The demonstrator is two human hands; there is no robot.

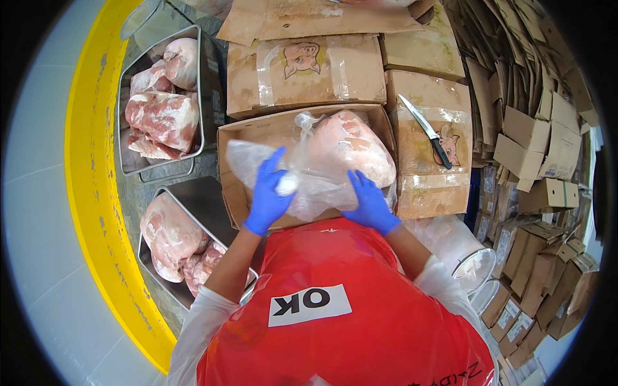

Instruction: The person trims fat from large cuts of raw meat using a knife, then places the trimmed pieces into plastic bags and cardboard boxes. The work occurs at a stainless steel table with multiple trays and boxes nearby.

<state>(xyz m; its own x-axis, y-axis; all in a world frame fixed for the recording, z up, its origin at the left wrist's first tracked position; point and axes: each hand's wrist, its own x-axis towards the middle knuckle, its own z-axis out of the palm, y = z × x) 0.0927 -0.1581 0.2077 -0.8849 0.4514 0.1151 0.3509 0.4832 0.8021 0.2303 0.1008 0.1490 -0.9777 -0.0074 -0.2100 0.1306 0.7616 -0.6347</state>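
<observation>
A large cut of raw meat (353, 149) with pale skin lies in the right part of an open cardboard box (241, 127). Clear plastic bag (322, 195) film bunches along the meat's left and near sides. My left hand (269, 196), in a blue glove, grips the film, a whitish wad of it showing at the fingers. At the meat's near edge, my right hand (372, 204), also blue-gloved, has film between its thumb and fingers. Some fingertips are partly hidden by the plastic.
A knife (425, 130) with a black handle lies on the closed box to the right. Metal tubs (201, 83) of meat stand at left, beside a yellow edge (90, 193). More closed boxes (360, 67) sit beyond; flattened cardboard (496, 77) is stacked far right.
</observation>
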